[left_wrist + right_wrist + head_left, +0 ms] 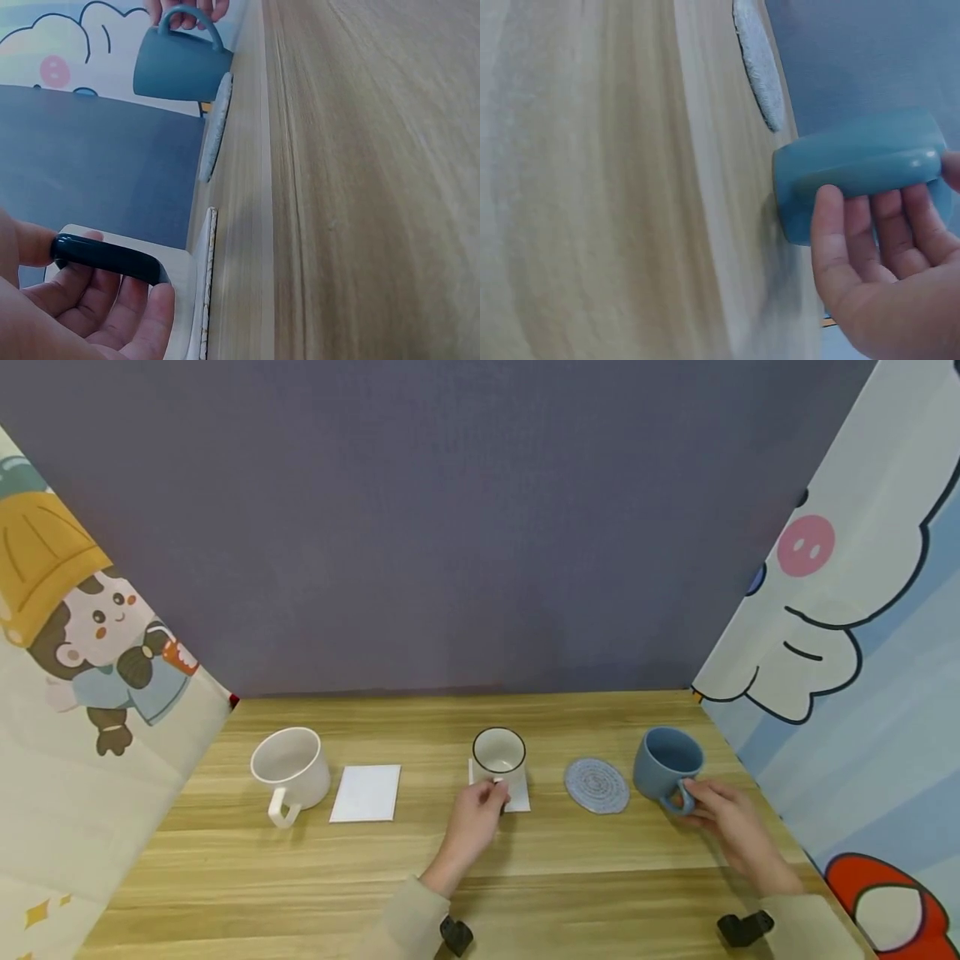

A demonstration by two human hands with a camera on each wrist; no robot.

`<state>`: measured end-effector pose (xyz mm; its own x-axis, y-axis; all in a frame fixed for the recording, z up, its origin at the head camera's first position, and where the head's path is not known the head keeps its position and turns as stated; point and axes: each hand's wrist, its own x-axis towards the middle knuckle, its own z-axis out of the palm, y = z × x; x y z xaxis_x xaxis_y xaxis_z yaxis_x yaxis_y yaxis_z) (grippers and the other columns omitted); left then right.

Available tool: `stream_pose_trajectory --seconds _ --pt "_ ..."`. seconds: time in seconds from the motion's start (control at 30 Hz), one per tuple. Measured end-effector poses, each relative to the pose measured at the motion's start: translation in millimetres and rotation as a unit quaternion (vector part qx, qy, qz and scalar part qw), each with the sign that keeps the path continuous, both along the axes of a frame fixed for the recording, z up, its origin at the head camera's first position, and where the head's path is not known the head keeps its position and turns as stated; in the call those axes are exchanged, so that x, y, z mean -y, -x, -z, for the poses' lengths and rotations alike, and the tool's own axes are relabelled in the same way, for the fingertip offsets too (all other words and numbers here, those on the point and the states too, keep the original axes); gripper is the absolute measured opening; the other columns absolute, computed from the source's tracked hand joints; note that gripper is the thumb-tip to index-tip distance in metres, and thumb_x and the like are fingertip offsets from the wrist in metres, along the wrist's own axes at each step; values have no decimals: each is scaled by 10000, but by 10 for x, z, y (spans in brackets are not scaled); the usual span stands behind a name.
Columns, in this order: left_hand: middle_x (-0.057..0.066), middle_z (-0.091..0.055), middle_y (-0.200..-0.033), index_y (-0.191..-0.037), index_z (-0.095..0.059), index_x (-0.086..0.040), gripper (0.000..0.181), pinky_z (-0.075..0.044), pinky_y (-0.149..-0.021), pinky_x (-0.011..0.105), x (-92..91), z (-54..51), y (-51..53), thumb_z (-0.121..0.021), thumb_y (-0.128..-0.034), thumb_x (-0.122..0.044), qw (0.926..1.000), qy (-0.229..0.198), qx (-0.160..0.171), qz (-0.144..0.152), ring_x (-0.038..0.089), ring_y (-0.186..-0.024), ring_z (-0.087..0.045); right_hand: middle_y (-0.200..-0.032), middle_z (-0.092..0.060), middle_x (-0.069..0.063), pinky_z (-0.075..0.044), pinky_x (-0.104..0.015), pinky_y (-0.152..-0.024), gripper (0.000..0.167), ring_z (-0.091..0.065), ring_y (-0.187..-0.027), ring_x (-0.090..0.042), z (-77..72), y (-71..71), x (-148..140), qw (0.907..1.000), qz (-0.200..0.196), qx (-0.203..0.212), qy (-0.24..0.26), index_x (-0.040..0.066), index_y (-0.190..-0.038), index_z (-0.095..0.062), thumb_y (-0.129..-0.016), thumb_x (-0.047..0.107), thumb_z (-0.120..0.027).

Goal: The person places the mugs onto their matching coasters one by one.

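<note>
A white mug with a dark rim (498, 750) stands on a white square coaster (519, 797) near the middle of the table. My left hand (474, 818) grips its black handle (112, 256), fingers curled through the handle in the left wrist view. At the right, my right hand (731, 827) holds the handle of a blue mug (666, 764), which stands on bare wood just right of a round grey-blue woven coaster (597, 785). The right wrist view shows the blue mug (855, 161) with fingers around its handle.
On the left of the table (300, 877) stands a larger white mug (292, 768), beside another white square coaster (366, 793). A grey panel (465, 527) rises behind the table, with cartoon-printed sheets at both sides.
</note>
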<state>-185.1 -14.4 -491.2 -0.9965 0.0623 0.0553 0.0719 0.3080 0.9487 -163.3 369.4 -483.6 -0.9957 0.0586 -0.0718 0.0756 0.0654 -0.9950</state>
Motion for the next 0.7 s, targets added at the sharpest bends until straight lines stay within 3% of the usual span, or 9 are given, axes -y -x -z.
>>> stream_pose_trajectory --seconds 0.13,0.7 --pt "43 -706 -938 -889 -727 -26 319 -476 -742 362 -2 3 7 -573 -1041 -260 10000 -52 38 -10 166 -816 -577 -967 -711 -2 -592 -344 -809 293 -688 -940 -111 35 3 6 9991 -171 -128 368 -58 -1046 -713 -1063 187 -553" --pt "51 -681 -845 -894 -718 2 342 -469 -721 371 -5 14 -2 -573 -1041 -270 9999 12 -88 -47 168 -758 -559 -917 -694 -33 -576 -350 -863 390 -692 -914 -170 98 34 74 9980 -350 -282 455 -113 -975 -650 -1096 216 -477"
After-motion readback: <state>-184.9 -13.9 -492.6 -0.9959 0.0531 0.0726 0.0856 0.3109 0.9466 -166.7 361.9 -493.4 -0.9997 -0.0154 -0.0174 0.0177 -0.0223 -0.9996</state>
